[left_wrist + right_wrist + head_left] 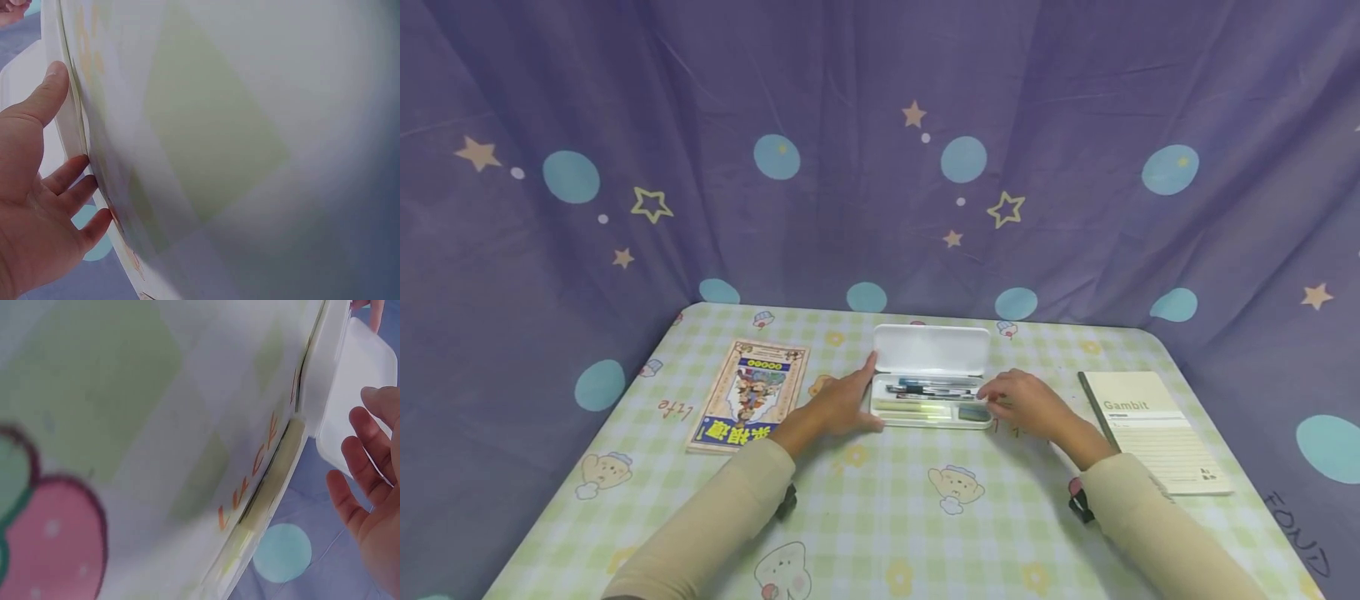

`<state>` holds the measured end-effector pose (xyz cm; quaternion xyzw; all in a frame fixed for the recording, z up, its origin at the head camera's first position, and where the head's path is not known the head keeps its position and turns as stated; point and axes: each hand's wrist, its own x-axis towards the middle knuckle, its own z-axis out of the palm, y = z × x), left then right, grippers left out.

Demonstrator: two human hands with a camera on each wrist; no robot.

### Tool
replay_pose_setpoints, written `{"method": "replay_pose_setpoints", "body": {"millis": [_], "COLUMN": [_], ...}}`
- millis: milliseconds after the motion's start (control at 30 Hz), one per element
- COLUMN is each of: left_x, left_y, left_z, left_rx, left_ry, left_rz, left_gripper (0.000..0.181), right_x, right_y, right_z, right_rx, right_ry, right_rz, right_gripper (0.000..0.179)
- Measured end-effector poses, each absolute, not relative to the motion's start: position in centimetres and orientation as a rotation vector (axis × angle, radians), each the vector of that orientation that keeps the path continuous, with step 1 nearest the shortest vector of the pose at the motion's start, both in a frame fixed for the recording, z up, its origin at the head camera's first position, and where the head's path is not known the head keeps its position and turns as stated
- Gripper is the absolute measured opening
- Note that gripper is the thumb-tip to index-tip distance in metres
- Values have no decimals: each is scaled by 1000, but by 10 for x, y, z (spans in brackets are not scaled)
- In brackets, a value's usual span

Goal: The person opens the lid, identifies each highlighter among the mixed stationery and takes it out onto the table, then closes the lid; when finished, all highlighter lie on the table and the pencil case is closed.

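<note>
A white pencil case lies with its lid raised at the back. In its rear compartment are several pens, one of them black. The front compartment holds a pale yellow stick-like item and a small grey-green block. My left hand spans the case's left end, thumb at the front corner and fingers toward the hinge. Over the right end is my right hand, fingertips by the pen ends. Its fingers look loosely bent and apart in the right wrist view, with nothing seen between them.
On the left lies a book with a colourful illustrated cover. A cream notebook marked "Gambit" lies at the right. The green checked tablecloth covers the table, and a purple curtain hangs behind it.
</note>
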<state>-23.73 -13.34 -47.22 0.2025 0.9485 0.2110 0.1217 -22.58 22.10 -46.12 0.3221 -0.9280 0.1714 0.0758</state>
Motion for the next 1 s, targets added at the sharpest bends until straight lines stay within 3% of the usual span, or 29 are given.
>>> {"method": "replay_pose_setpoints", "body": {"millis": [1000], "left_x": [-237], "left_y": [-133], "left_z": [-471], "left_rx": [611], "left_ry": [2777], "left_rz": [600], "left_gripper": [128], "right_x": [-230], "right_y": [174], "right_z": [-458], "right_rx": [1165], "right_ry": [-2740], "right_rz": [524], "right_gripper": [17]}}
